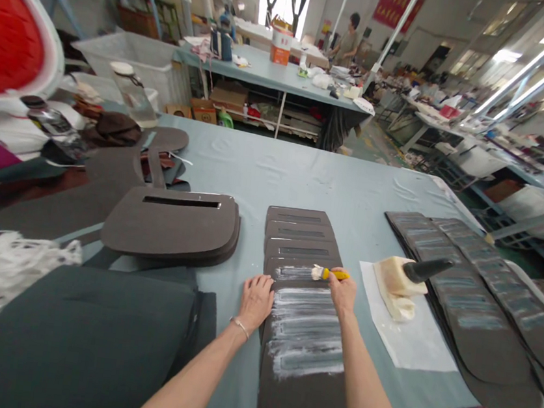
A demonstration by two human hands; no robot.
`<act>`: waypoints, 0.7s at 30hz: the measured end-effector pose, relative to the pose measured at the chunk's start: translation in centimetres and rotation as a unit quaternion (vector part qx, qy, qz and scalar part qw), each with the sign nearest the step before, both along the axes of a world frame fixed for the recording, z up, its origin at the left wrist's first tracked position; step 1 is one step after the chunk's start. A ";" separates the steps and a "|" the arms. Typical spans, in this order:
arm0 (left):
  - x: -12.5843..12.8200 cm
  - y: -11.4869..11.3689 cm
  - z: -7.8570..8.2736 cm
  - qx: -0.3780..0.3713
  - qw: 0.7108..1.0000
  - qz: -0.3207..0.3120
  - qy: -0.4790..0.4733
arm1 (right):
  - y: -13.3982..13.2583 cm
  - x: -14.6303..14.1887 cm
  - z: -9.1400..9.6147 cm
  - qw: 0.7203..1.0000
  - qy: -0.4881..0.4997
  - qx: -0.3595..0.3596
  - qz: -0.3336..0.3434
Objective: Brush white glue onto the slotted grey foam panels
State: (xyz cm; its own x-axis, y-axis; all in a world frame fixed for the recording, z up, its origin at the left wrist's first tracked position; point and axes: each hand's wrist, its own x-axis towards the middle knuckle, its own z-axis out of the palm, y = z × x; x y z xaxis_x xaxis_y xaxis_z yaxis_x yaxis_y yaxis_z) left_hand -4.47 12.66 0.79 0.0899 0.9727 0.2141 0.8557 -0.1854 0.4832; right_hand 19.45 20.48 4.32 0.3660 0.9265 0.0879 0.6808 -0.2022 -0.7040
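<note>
Overlapping dark brown panels lie in a column in front of me, each with a slot near its upper edge. White glue-like paste streaks the nearer ones. In my right hand is a small brush with a yellow handle, its pale bristles touching the strip round one slot. My left hand lies flat with its fingers on the left edge of the panels. To the right, a cream-coloured container with a black conical part stands on a white sheet.
A stack of slotted panels sits at left, above a dark green fabric pile. Streaked panels lie along the right side. A jar stands at the far left of the table. Another person stands in the background.
</note>
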 end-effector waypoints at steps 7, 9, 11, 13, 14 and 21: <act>0.3 0.2 -0.3 0.007 1.000 -0.003 0.020 | -1.6 -3.8 0.3 0.986 -0.024 0.064 0.153; 0.4 0.3 -0.4 0.011 1.000 -0.007 0.024 | -1.5 -3.6 -0.1 0.978 0.001 0.045 0.204; 0.4 0.3 -0.5 0.016 1.000 -0.008 0.026 | -1.0 -1.3 -0.2 0.991 -0.011 0.036 0.130; 0.5 0.4 -0.5 0.020 0.999 -0.007 0.029 | -0.4 1.5 -0.1 0.998 -0.053 0.034 0.013; 0.6 0.4 -0.6 0.020 0.999 -0.006 0.033 | -0.1 2.6 -0.1 0.996 -0.078 0.035 -0.028; 0.8 0.4 -0.6 0.022 0.998 -0.011 0.062 | -1.0 3.8 -0.4 0.997 -0.061 0.054 0.001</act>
State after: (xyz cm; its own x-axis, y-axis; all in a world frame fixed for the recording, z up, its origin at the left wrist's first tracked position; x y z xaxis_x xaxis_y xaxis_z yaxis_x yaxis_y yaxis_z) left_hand -3.68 13.05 0.15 0.1394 0.9598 0.2434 0.9035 -0.2239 0.3655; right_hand 23.27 19.47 3.92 0.3443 0.9098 0.2316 0.7634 -0.1277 -0.6332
